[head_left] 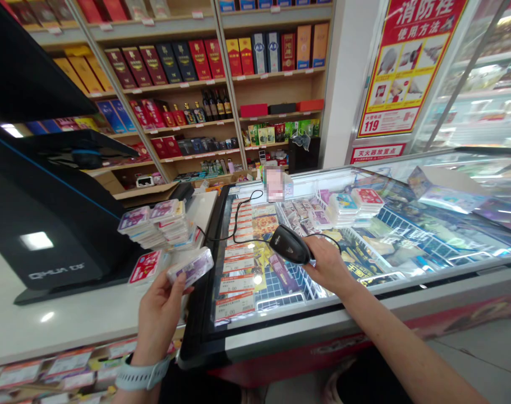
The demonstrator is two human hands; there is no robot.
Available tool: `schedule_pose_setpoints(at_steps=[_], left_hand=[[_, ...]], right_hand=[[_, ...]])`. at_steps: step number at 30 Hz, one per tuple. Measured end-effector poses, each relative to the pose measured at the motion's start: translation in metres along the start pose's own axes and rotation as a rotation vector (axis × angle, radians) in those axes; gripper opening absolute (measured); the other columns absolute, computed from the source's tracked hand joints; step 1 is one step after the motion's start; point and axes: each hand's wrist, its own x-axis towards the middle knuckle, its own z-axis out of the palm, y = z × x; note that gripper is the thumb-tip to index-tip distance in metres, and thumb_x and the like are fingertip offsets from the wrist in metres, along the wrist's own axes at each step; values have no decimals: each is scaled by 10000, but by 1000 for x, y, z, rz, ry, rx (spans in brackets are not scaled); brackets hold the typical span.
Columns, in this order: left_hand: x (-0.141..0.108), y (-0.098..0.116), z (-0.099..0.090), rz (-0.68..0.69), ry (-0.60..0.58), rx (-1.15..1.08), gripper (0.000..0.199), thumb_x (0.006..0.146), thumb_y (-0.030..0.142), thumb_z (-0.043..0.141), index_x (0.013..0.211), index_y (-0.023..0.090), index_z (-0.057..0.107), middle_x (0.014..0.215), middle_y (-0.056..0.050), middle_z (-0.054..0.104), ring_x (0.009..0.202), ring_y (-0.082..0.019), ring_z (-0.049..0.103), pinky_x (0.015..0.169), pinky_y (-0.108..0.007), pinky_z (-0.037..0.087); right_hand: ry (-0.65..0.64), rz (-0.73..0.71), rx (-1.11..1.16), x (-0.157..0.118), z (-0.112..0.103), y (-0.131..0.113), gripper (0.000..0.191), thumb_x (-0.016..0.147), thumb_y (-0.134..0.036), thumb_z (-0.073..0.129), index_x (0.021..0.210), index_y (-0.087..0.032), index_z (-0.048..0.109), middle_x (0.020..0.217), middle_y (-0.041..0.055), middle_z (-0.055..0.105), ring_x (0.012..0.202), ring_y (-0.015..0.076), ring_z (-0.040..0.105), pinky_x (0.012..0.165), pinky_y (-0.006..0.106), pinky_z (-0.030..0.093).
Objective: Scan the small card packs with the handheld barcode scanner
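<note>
My left hand [171, 300] grips a small flat clear plastic pack with a purple-and-white print [193, 267], thumb on top, over the edge of the white counter [87, 314]. A black barcode scanner [291, 245] is in my right hand [327, 262], its fingers wrapped round the handle, above the glass freezer top. The scanner's head points left toward the pack, with a gap between them. Beside my left hand, a pack with a red label [146, 266] lies on the counter. Behind it stand stacks of similar packs [167, 216].
A checkout machine [65, 224] stands on the left. The scanner's black cable [235, 216] curls over the glass-topped freezer [339, 300]. Price tags [236, 283] line its left side. More stacked packs [367, 202] and an open carton [444, 188] rest on the glass. Shelves of boxed goods [166, 62] fill the back.
</note>
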Motion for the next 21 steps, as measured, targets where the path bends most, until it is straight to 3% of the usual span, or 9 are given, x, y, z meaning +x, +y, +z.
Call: schedule_pose_setpoints(at_steps=[6, 10, 16, 21], left_hand=[[-6, 8, 26, -329, -170, -488, 396, 686, 397, 750, 994, 168, 654, 986, -39, 687, 849, -160, 652, 647, -238, 582], [-8, 19, 36, -465, -198, -682, 303, 747, 236, 699, 1040, 166, 660, 1124, -74, 674, 967, -189, 661, 728, -267, 601], [-11, 23, 45, -457, -306, -812, 333, 795, 135, 641, 1126, 165, 640, 1253, -96, 620, 1174, -224, 578, 917, -303, 557], [-13, 20, 48, -452, -344, -752, 426, 734, 54, 683, 1139, 177, 633, 1214, -83, 642, 1038, -159, 642, 835, -197, 562]], right_hand=[[-8, 9, -8, -1, 1, 2, 355, 780, -182, 550, 1133, -179, 514, 964, 93, 633, 857, 256, 578, 736, 390, 449], [-23, 11, -13, -2, 1, 3, 352, 780, -185, 559, 1129, -173, 512, 967, 92, 630, 855, 255, 572, 737, 386, 441], [-18, 4, -21, -1, 1, 2, 322, 798, -189, 552, 1118, -174, 511, 965, 93, 633, 848, 257, 568, 732, 383, 434], [-24, 11, -7, -2, 2, 3, 330, 789, -180, 560, 1115, -169, 507, 974, 93, 628, 854, 254, 568, 737, 379, 434]])
